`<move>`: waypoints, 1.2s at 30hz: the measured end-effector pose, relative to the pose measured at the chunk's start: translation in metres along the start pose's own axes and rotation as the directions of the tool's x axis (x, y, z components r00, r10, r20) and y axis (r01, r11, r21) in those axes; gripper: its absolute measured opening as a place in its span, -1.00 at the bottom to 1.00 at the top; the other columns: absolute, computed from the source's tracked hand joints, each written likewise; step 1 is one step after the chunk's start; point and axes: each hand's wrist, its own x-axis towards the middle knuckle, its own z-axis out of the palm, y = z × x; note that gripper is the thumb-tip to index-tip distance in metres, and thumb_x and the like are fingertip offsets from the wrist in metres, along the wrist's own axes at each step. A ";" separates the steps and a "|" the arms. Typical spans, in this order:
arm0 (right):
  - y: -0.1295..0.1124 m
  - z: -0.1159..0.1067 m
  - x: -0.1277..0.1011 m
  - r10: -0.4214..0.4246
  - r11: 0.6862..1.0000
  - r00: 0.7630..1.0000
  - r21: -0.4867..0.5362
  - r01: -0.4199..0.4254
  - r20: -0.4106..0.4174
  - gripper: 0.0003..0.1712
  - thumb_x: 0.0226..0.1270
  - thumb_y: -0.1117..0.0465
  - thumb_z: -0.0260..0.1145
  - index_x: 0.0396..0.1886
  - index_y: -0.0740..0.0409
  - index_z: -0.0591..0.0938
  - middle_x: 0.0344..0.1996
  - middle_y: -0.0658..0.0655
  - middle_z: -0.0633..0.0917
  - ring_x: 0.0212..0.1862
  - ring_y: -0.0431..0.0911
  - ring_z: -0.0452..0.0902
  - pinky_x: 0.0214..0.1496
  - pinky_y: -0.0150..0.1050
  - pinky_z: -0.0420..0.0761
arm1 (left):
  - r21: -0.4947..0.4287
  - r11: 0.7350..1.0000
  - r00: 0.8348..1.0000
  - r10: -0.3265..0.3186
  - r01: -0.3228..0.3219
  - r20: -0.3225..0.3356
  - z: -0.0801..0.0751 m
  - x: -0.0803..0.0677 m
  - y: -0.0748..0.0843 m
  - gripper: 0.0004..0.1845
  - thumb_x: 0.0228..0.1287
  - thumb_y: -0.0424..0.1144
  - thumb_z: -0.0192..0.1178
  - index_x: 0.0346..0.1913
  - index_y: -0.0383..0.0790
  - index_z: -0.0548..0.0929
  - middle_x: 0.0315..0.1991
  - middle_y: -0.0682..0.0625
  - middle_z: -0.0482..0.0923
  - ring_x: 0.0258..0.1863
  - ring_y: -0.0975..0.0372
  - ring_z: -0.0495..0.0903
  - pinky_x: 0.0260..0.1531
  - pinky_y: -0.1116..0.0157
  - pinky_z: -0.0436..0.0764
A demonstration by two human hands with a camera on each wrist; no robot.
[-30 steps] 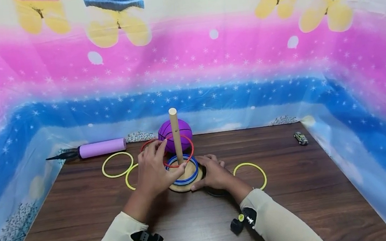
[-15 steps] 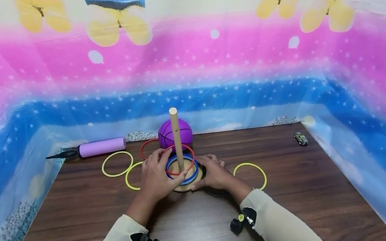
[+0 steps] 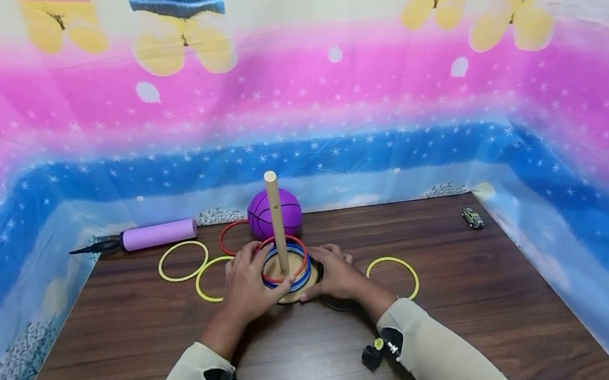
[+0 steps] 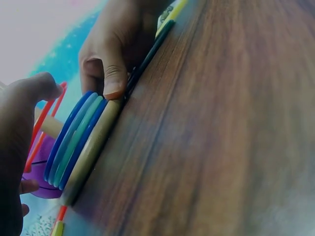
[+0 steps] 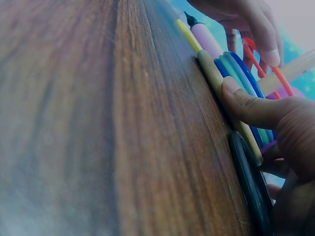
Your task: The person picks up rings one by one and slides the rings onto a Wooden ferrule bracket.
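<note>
A wooden peg [image 3: 276, 218] stands upright on a round wooden base [image 4: 91, 152]. Blue and light green-blue rings [image 4: 74, 123] lie stacked on that base, around the peg. My left hand [image 3: 248, 287] pinches a red ring [image 5: 281, 76] between thumb and fingers. This ring encircles the peg just above the stack, slightly tilted in the wrist views. My right hand [image 3: 338, 274] grips the base at its right side, thumb on the near rim; its other fingers are partly hidden. Beside the base, under the right hand, lies a dark flat object [image 5: 248, 177] of unclear kind.
Two yellow rings [image 3: 181, 243] and another red ring [image 3: 221, 240] lie to the left. A third yellow ring [image 3: 416, 277] is at right. Behind the peg sits a purple ball [image 3: 289, 207]. A lilac hand pump [image 3: 158, 235] and a toy car [image 3: 472, 218] lie farther out.
My left hand has lowered the red ring along the peg, from well above the stack to just over it. The right hand has kept its place on the base.
</note>
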 end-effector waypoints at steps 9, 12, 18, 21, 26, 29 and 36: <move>-0.002 -0.001 -0.001 0.005 1.000 1.000 0.010 -0.006 0.005 0.24 0.01 -0.16 0.83 0.69 -0.11 0.43 0.61 0.11 0.51 0.73 0.26 0.06 0.61 0.57 -0.04 | -0.011 1.000 1.000 0.013 -0.013 0.000 0.003 -0.003 -0.002 -0.12 0.15 0.25 0.57 0.48 -0.11 0.64 0.42 -0.29 0.53 0.38 -0.23 0.56 0.27 -0.36 0.49; -0.003 -0.002 0.000 0.003 1.000 1.000 0.010 -0.003 0.008 0.24 0.01 -0.16 0.83 0.69 -0.11 0.44 0.61 0.09 0.52 0.73 0.26 0.06 0.60 0.56 -0.05 | -0.013 1.000 1.000 0.012 -0.012 0.005 0.005 -0.002 -0.003 -0.13 0.15 0.24 0.57 0.48 -0.08 0.63 0.42 -0.29 0.53 0.40 -0.22 0.55 0.26 -0.35 0.49; -0.002 -0.003 0.000 0.005 1.000 1.000 0.003 -0.005 0.008 0.24 0.00 -0.17 0.83 0.68 -0.12 0.45 0.62 0.07 0.52 0.74 0.26 0.06 0.62 0.56 -0.07 | -0.021 1.000 1.000 -0.003 0.003 0.020 0.008 -0.001 -0.003 -0.12 0.15 0.23 0.58 0.50 -0.07 0.62 0.44 -0.28 0.52 0.44 -0.22 0.53 0.27 -0.34 0.48; -0.001 -0.002 0.000 0.002 1.000 1.000 0.002 -0.002 0.005 0.24 0.00 -0.18 0.83 0.68 -0.11 0.45 0.62 0.09 0.51 0.73 0.26 0.06 0.61 0.55 -0.05 | -0.025 1.000 0.999 -0.014 0.015 0.038 0.009 -0.001 -0.004 -0.11 0.15 0.24 0.57 0.51 -0.06 0.61 0.44 -0.27 0.52 0.45 -0.21 0.52 0.29 -0.34 0.47; 0.001 -0.001 0.000 -0.005 1.000 1.000 0.010 0.005 0.006 0.23 0.01 -0.18 0.82 0.68 -0.11 0.46 0.62 0.12 0.51 0.73 0.27 0.06 0.61 0.56 -0.07 | -0.039 0.999 0.998 -0.027 0.029 0.057 0.010 -0.001 -0.005 -0.10 0.17 0.25 0.57 0.53 -0.04 0.58 0.44 -0.27 0.51 0.46 -0.20 0.51 0.30 -0.33 0.46; 0.001 -0.001 -0.001 -0.009 1.000 1.000 0.010 0.009 0.007 0.21 0.01 -0.17 0.82 0.67 -0.11 0.47 0.62 0.12 0.51 0.73 0.27 0.06 0.61 0.53 -0.06 | -0.046 0.999 0.998 -0.027 0.030 0.055 0.011 -0.001 -0.005 -0.10 0.17 0.24 0.57 0.53 -0.03 0.57 0.44 -0.27 0.52 0.45 -0.20 0.52 0.29 -0.32 0.47; 0.000 -0.002 -0.001 -0.011 1.000 1.000 0.014 0.011 0.006 0.20 0.01 -0.15 0.83 0.66 -0.10 0.48 0.61 0.09 0.53 0.73 0.27 0.06 0.61 0.53 -0.07 | -0.048 0.999 0.999 -0.012 0.013 0.041 0.013 -0.002 -0.005 -0.11 0.17 0.20 0.58 0.53 -0.04 0.57 0.41 -0.30 0.54 0.42 -0.21 0.54 0.25 -0.33 0.49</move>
